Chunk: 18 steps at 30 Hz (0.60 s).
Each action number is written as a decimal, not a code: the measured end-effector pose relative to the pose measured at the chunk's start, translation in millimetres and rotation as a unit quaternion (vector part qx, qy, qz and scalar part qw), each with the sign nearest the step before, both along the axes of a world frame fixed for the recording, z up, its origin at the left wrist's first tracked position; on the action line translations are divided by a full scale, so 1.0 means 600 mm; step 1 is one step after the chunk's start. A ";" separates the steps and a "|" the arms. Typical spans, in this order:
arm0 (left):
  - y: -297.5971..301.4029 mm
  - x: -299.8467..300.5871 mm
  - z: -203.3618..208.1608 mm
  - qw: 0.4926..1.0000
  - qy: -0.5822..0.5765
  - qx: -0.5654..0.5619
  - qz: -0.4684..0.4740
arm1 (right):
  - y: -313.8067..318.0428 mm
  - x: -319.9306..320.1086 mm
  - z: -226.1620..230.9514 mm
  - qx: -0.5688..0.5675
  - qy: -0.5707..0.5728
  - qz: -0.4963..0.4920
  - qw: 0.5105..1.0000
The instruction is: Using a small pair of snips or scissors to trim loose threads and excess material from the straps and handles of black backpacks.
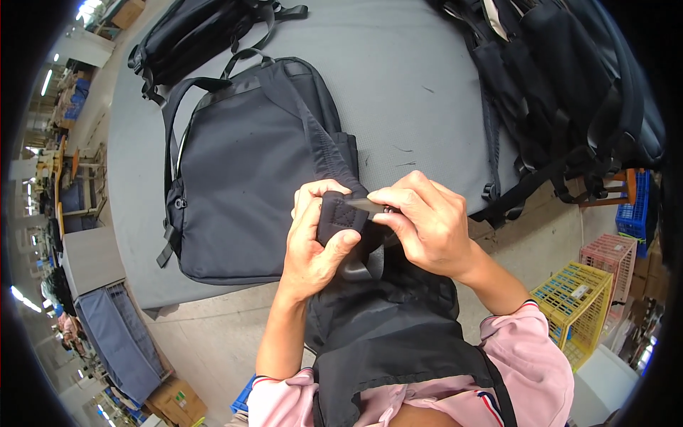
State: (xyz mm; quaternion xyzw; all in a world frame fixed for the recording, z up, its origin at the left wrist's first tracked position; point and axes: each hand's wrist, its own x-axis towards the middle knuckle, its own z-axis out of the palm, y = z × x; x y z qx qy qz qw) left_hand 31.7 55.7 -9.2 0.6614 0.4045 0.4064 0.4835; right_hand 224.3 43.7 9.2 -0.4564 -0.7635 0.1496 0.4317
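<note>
A black backpack (245, 178) lies flat at the table's near edge. One of its padded shoulder straps (324, 153) runs down to my hands. My left hand (313, 238) is closed around the stitched end of that strap, with the thumb along its near side. Between the thumb and fingers of my right hand (427, 224) is a slim metal tool (364, 205), perhaps thread snips; its pale tip lies against the stitched strap end. Most of the tool is hidden by my fingers. A loose piece of webbing (363, 269) hangs below the strap end.
The grey table (405, 78) has a few loose dark threads on it. Another black bag (203, 35) lies at the far left, and several black backpacks (562, 78) are heaped at the right. Yellow (576, 302) and pink (612, 256) crates stand on the floor at right.
</note>
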 end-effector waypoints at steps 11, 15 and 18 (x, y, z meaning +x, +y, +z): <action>-0.013 -0.008 0.012 0.938 -0.281 -0.113 0.166 | -0.043 0.055 -0.078 -0.255 0.191 -0.097 0.943; -0.010 0.001 0.025 0.934 -0.279 -0.083 0.207 | -0.086 0.033 -0.089 -0.464 0.353 0.014 0.812; -0.007 -0.002 0.009 0.927 -0.297 -0.059 0.222 | -0.091 0.002 -0.093 -0.548 0.486 0.043 0.679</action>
